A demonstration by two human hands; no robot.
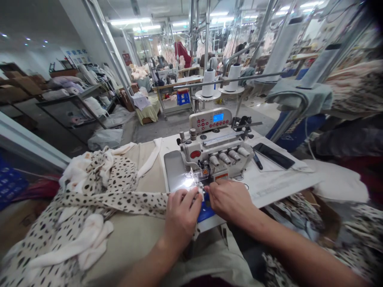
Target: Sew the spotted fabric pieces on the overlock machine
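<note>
Left hand: my left hand (181, 215) lies palm down, fingers curled onto the cream fabric with black spots (119, 195), pressing its strip flat just in front of the needle.
Right hand: my right hand (229, 199) lies flat beside it, fingertips pinching the fabric edge at the presser foot; the two hands nearly touch.
Fabric: it runs from under my hands leftward into a loose heap on the beige surface (140, 235).
Machine: the cream-white overlock sewing machine (214, 153) stands right behind my hands, its lamp lit at the needle.
Panel: a grey control box with red buttons and a blue screen (211, 119) sits on top.
Thread: two white thread cones (208, 83) stand behind it.
Phone: a black smartphone (273, 155) lies right of the machine.
</note>
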